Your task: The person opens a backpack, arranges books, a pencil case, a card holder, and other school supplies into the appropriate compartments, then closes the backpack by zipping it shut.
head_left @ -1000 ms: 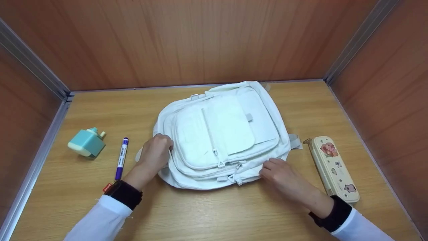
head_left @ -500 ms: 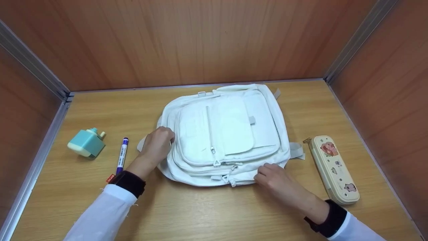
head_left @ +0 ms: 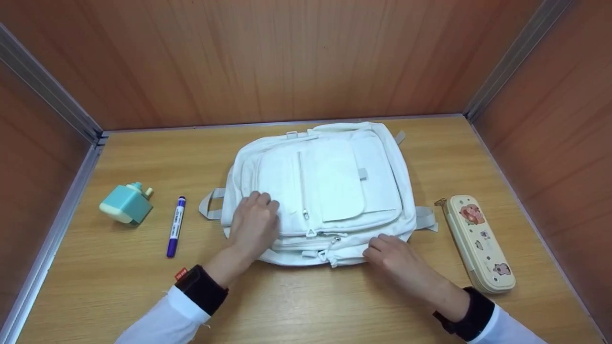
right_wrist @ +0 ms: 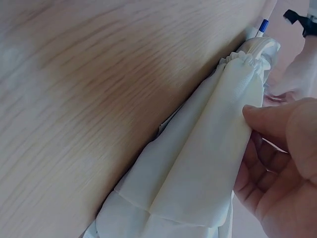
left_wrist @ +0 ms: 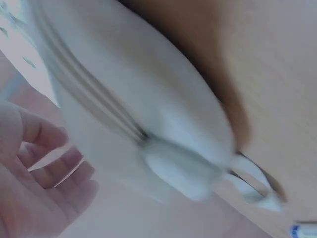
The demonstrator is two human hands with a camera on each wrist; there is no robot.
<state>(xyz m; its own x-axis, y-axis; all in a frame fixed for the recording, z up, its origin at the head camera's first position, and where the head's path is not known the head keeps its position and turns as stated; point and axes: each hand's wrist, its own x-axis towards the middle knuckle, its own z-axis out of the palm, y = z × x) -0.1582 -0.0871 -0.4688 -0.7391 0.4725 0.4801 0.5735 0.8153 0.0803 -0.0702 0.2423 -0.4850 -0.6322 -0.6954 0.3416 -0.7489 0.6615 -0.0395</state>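
Note:
A white backpack (head_left: pixel 337 184) lies flat with its front pockets and zippers facing up. My right hand (head_left: pixel 394 255) pinches the fabric at its near right edge. In the right wrist view, the thumb (right_wrist: pixel 265 119) presses on the cream side panel (right_wrist: pixel 208 148) while the other fingers fold behind it. Over the front left part of the bag, my left hand (head_left: pixel 254 222) hovers with loosely bent fingers. The left wrist view is blurred; there the left hand (left_wrist: pixel 47 181) holds nothing and shows a gap to the bag's zippered side (left_wrist: pixel 114 94).
On the left stand a teal and cream pencil sharpener (head_left: pixel 126 205) with a crank and a purple-capped marker (head_left: pixel 176 227). A cream pencil case (head_left: pixel 479 243) with animal pictures lies at right. Wooden panels (head_left: pixel 306 62) enclose the tabletop (head_left: pixel 296 306) at the back and sides.
The backpack shifted slightly right and turned a little. My left hand let go of its left edge and moved right over the front. My right hand moved slightly left and nearer, keeping its pinch.

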